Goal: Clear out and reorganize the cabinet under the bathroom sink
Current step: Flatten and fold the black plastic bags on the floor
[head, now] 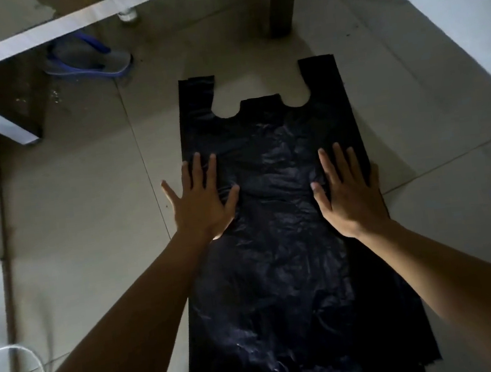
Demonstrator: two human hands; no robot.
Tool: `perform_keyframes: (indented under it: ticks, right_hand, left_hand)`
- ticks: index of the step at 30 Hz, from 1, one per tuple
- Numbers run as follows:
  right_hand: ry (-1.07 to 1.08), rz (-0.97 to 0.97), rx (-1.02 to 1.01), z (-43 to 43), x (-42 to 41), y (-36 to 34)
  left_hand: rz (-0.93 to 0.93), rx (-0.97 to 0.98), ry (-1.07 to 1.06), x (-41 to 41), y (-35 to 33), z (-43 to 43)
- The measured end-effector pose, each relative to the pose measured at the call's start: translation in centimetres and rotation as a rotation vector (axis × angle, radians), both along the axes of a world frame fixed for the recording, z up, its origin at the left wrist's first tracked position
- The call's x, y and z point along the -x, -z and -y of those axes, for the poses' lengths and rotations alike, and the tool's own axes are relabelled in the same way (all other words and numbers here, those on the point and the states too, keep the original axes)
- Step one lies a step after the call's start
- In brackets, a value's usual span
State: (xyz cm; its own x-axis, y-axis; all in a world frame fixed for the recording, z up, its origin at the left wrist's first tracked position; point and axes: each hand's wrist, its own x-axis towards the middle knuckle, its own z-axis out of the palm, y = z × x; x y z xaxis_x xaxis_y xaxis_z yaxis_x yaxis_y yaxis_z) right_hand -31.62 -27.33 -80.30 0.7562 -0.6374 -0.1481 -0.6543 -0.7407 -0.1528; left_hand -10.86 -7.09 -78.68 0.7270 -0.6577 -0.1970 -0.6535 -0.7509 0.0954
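Note:
A flat stack of black plastic bags (273, 201) lies spread on the grey tiled floor (89, 219), its two handle loops pointing away from me. My left hand (201, 201) presses flat on the stack's left edge with fingers straight and spread, its little finger over the bare tile. My right hand (350, 192) lies flat on the right edge, fingers straight. Neither hand grips anything.
A grey and blue flip-flop (87, 58) lies under a metal-edged shelf (37, 32) at the upper left. A dark post (281, 1) stands beyond the bags. A white wall (462, 8) runs along the right. A white cable (28, 354) curls at the lower left.

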Motion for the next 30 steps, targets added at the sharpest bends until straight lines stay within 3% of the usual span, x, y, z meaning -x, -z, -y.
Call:
perform_keyframes:
  ticks: [10, 15, 20, 25, 30]
  right_hand:
    - [-0.023, 0.059, 0.028, 0.4, -0.4, -0.6]
    - [-0.154, 0.058, -0.003, 0.3, -0.2, -0.3]
    - [-0.145, 0.013, -0.018, 0.5, -0.6, -0.5]
    - [-0.227, 0.133, 0.038, -1.5, -0.1, -2.1]
    - [-0.253, 0.005, -0.011, -1.5, 1.6, -0.2]
  left_hand:
    - [0.084, 0.013, -0.112, 0.9, -0.2, 0.8]
    - [0.036, 0.153, 0.057, 0.8, 1.1, 0.8]
    - [0.026, 0.092, 0.042, 0.9, 1.5, 0.8]
    - [0.046, 0.167, 0.085, 2.7, 0.1, 1.5]
    - [0.012, 0.082, 0.151, 3.6, 1.5, -0.2]
